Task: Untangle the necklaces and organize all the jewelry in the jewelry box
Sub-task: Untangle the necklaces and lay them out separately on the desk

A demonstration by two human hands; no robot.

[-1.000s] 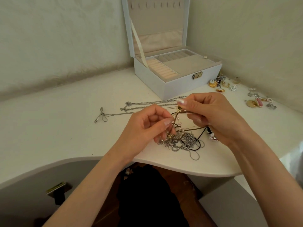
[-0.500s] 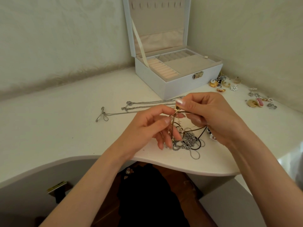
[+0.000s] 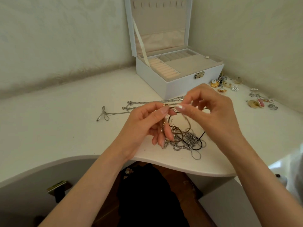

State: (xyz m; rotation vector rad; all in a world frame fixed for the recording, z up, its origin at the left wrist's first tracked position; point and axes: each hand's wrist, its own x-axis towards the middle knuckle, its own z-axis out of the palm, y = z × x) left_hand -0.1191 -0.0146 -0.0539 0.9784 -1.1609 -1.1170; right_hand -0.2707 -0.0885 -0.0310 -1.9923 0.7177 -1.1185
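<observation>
A tangle of necklaces (image 3: 185, 140), silver chains and dark cords, lies near the front edge of the white table (image 3: 57, 122). My left hand (image 3: 144, 126) and my right hand (image 3: 211, 115) are raised just above it, fingertips almost meeting. Each pinches a thin gold strand of the tangle between thumb and forefinger. Loops of cord hang from my fingers down into the pile. Two silver chains (image 3: 147, 104) lie stretched out behind my hands. The white jewelry box (image 3: 178, 84) stands open at the back, beige-lined, with nothing visible in its compartments.
Loose gold and silver earrings and brooches (image 3: 224, 86) lie right of the box, and more pieces (image 3: 259, 102) sit further right near the wall. A silver pendant (image 3: 102, 115) ends one chain at the left. The table's curved front edge runs just under the tangle.
My left hand rose from the pile to meet my right hand's fingertips, lifting cord loops higher. My right hand stayed at about the same height.
</observation>
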